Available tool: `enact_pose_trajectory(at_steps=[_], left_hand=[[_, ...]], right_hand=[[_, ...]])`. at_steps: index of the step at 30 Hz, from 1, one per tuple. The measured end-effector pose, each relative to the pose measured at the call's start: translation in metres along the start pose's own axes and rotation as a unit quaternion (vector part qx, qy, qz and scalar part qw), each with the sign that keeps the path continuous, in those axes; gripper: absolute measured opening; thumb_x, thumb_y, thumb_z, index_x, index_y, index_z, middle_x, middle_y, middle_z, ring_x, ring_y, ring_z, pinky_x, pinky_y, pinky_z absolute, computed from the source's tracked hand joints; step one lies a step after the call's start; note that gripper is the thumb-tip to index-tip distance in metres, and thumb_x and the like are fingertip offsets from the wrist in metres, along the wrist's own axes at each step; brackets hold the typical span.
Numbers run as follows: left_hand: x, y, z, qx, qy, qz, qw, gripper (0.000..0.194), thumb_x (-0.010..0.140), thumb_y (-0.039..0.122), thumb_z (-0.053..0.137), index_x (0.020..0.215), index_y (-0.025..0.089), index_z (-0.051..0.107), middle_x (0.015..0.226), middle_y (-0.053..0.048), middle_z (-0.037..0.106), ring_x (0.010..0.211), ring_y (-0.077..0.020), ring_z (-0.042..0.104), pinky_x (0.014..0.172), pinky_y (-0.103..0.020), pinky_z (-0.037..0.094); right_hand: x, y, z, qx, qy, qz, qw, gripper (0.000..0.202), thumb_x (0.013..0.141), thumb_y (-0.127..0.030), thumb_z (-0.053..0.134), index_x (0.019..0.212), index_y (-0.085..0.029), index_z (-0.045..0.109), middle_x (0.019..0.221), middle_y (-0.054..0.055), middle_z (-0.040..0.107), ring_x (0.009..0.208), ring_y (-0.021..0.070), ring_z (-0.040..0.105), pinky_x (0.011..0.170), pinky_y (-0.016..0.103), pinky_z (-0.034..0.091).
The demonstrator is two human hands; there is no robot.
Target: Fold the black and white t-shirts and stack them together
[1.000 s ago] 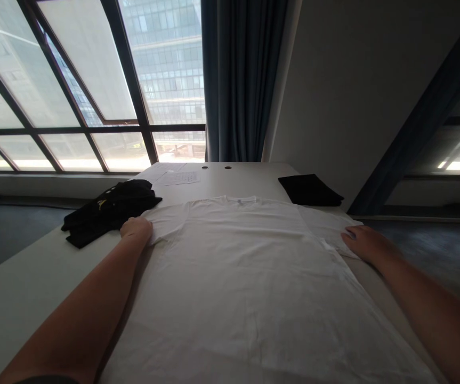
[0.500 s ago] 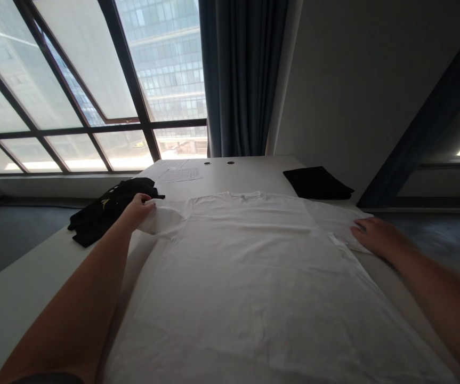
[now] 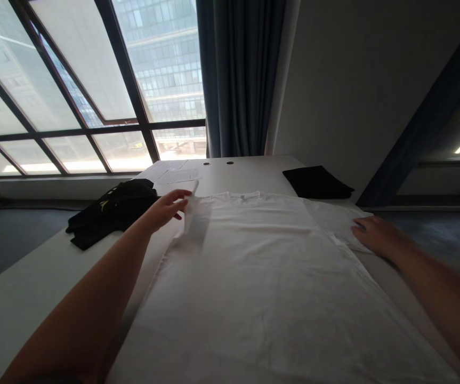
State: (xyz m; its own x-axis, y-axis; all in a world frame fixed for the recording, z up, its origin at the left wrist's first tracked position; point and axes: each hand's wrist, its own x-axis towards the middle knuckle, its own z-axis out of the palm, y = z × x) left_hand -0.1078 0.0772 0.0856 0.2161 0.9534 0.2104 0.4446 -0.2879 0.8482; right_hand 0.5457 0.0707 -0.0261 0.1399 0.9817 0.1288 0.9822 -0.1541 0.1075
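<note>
A white T-shirt (image 3: 249,266) lies spread on the white table, its neckline at the far end and its body running towards me. My left hand (image 3: 169,209) is at the shirt's left shoulder, fingers on the left sleeve, which is raised and folded inward over the body. At the far right, my right hand (image 3: 373,233) rests at the end of the flat right sleeve, thumb and fingers closed on its hem. The left sleeve's edge is partly hidden by my fingers.
A black garment with a yellow mark (image 3: 110,210) lies bunched on the table's left side. A folded black cloth (image 3: 317,182) sits at the far right. Paper sheets (image 3: 179,175) lie at the back left. The white table (image 3: 25,298) meets a curtain (image 3: 241,80) and windows behind.
My left hand has moved right and carried the left sleeve up and inward from its spread position. My right hand stays at the right sleeve.
</note>
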Motion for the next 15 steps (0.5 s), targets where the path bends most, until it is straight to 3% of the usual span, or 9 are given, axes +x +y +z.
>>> enact_pose_trajectory(at_steps=[3,7,10,15], left_hand=[[-0.001,-0.016,0.029,0.141,-0.078,-0.004,0.987,0.069,0.098,0.064,0.051,0.158,0.029,0.044,0.143,-0.013,0.065,0.112,-0.0287,0.072,0.086,-0.041,0.061],[-0.003,-0.05,0.065,0.383,-0.115,0.011,0.917,0.064,0.104,0.054,0.04,0.158,0.02,0.046,0.164,-0.016,0.046,0.149,-0.0328,0.047,0.123,-0.047,0.037],[-0.003,-0.067,0.076,0.442,-0.115,-0.002,0.889,0.064,0.105,0.052,0.037,0.159,0.019,0.043,0.172,-0.014,0.032,0.16,-0.0306,0.028,0.128,-0.045,0.025],[0.0,-0.074,0.074,0.494,-0.088,-0.071,0.862,0.066,0.108,0.056,0.028,0.163,0.02,0.036,0.174,-0.013,0.026,0.161,-0.0286,0.022,0.126,-0.048,0.024]], right_hand=[[-0.001,0.0,0.0,0.0,-0.002,0.003,1.0,0.052,0.106,-0.034,0.04,0.142,-0.005,0.064,0.144,0.025,0.062,0.13,0.0345,0.062,0.111,0.04,0.047],[0.001,0.001,0.002,-0.005,-0.006,0.0,1.0,0.053,0.107,-0.033,0.038,0.144,-0.004,0.063,0.146,0.024,0.061,0.132,0.0327,0.061,0.113,0.037,0.044],[0.002,0.003,0.004,-0.002,-0.002,-0.008,1.0,0.052,0.107,-0.033,0.039,0.143,-0.005,0.063,0.145,0.024,0.061,0.133,0.0328,0.06,0.114,0.038,0.043],[0.003,0.003,0.005,0.006,-0.004,-0.005,1.0,0.051,0.107,-0.032,0.039,0.143,-0.004,0.062,0.144,0.026,0.061,0.132,0.0333,0.06,0.113,0.038,0.043]])
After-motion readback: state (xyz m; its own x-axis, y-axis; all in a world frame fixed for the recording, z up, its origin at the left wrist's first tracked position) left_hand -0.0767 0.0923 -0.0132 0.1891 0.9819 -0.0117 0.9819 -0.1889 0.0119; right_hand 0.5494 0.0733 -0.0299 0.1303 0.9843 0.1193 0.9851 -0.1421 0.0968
